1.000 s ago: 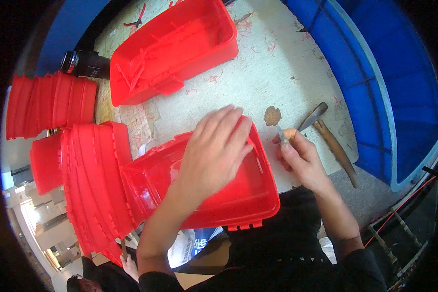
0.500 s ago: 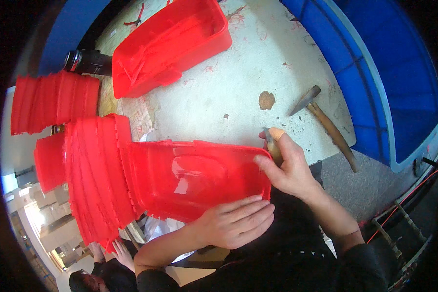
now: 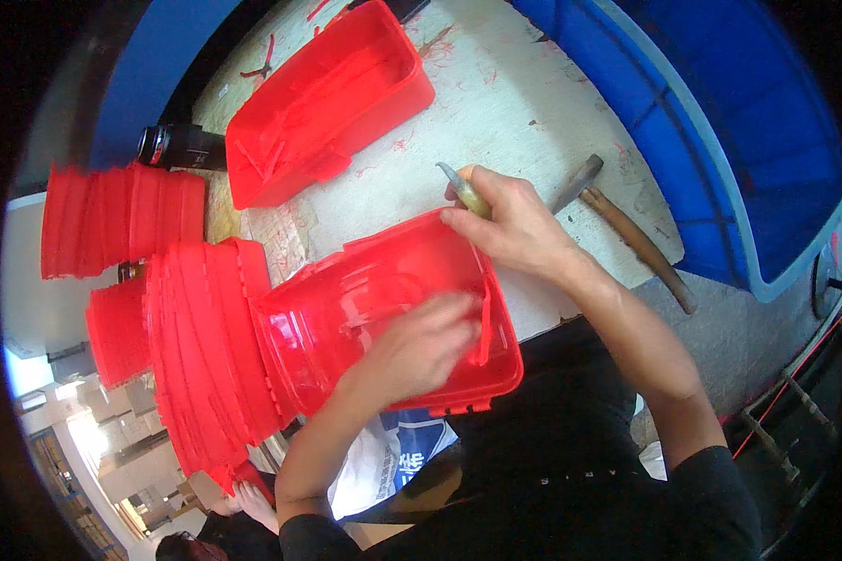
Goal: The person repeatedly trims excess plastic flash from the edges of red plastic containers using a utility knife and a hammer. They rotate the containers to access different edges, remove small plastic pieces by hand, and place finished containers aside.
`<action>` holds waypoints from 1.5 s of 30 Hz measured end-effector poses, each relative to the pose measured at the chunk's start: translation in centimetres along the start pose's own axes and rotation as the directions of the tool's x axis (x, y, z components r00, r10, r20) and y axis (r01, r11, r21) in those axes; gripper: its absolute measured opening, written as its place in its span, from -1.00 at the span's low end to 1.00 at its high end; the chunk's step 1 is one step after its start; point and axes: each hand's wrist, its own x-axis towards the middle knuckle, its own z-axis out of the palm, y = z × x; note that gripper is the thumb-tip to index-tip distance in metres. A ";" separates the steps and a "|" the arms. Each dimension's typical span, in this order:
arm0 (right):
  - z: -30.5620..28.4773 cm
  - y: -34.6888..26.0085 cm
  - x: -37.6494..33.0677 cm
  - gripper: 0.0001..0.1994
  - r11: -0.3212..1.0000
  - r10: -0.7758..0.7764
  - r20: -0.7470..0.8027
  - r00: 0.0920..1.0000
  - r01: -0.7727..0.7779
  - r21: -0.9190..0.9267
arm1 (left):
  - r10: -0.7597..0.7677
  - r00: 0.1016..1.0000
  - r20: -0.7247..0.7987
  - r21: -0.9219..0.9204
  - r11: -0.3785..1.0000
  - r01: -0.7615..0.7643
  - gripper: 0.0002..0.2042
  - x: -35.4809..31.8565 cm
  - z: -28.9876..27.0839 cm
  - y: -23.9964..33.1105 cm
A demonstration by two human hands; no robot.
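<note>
A red plastic bin (image 3: 384,276) lies tilted at the table's near edge, its open side facing me. My right hand (image 3: 524,229) is closed round the handle of a small hooked knife (image 3: 468,190), blade pointing up and left, while its thumb rests on the bin's upper rim. Over the bin's inside is my left hand (image 3: 416,351), its fingers smeared by motion, so whether they hold anything is unclear. Beside those fingers a narrow red strip (image 3: 486,327) stands near the bin's right end.
Stacked red bins (image 3: 210,346) adjoin on the left. Another red bin (image 3: 374,117) with red scraps sits farther back, near red-handled pliers (image 3: 267,64) and a black cylinder (image 3: 180,147). A hammer (image 3: 631,229) lies right, before a big blue tub (image 3: 720,178). Another person's hands (image 3: 248,500) show lower left.
My right hand has moved up and left with the knife. The bin has tilted, its right end now spanning higher and lower. My left hand has left the lower rim for the bin's inside.
</note>
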 end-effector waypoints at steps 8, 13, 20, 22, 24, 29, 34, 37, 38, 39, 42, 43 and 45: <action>0.3 0.8 -0.8 -0.73 0.991 0.018 -0.064 0.998 -0.010 0.135 | -0.230 0.915 0.333 -0.561 0.732 0.388 -0.73 0.1 -1.9 0.8; -0.7 0.2 -0.5 -0.74 0.997 0.015 -0.049 0.999 -0.012 0.076 | -0.311 0.930 0.195 -0.076 0.941 0.330 -0.75 1.3 0.6 2.1; -5.8 -0.2 -7.9 -0.76 0.852 0.381 0.195 0.904 -0.425 0.306 | -0.026 0.847 -0.530 0.206 0.966 0.158 -0.59 2.1 -3.3 -2.3; -5.2 0.1 -10.0 -0.78 0.765 0.384 0.295 0.875 -0.481 0.429 | -0.109 0.859 -0.501 0.125 0.972 0.197 -0.53 4.0 -3.8 -4.4; -4.1 0.4 -11.2 -0.79 0.737 0.371 0.305 0.877 -0.478 0.478 | -0.252 0.897 -0.363 -0.016 0.964 0.265 -0.53 5.9 -3.7 -5.5; -1.5 0.6 -10.7 -0.77 0.821 0.336 0.223 0.915 -0.400 0.407 | -0.402 0.864 -0.303 0.009 0.905 0.424 -0.68 7.3 -3.1 -5.1; -1.0 0.6 -8.9 -0.78 0.878 0.323 0.123 0.939 -0.345 0.331 | -0.460 0.839 -0.290 0.009 0.875 0.483 -0.71 6.9 -2.8 -5.2; -0.9 0.4 -8.2 -0.77 0.895 0.318 0.107 0.942 -0.336 0.295 | -0.387 0.849 -0.359 0.051 0.900 0.432 -0.69 6.9 -2.7 -5.7; -0.9 0.3 -8.1 -0.76 0.894 0.319 0.117 0.940 -0.340 0.293 | -0.353 0.859 -0.370 0.071 0.911 0.405 -0.68 6.9 -2.6 -5.8; -1.0 0.2 -8.0 -0.75 0.892 0.323 0.128 0.938 -0.347 0.290 | -0.319 0.868 -0.380 0.090 0.921 0.378 -0.67 7.0 -2.6 -5.9; -1.0 -0.1 -7.9 -0.79 0.882 0.358 0.159 0.920 -0.389 0.264 | -0.301 0.872 -0.385 0.143 0.914 0.379 -0.65 7.0 -2.5 -6.0; -1.1 -0.2 -7.9 -0.80 0.877 0.376 0.171 0.911 -0.409 0.252 | -0.298 0.872 -0.388 0.148 0.914 0.378 -0.65 7.0 -2.5 -6.0; -1.1 -0.4 -8.2 -0.81 0.884 0.368 0.165 0.915 -0.399 0.242 | -0.292 0.869 -0.399 0.162 0.910 0.381 -0.64 6.9 -2.4 -6.0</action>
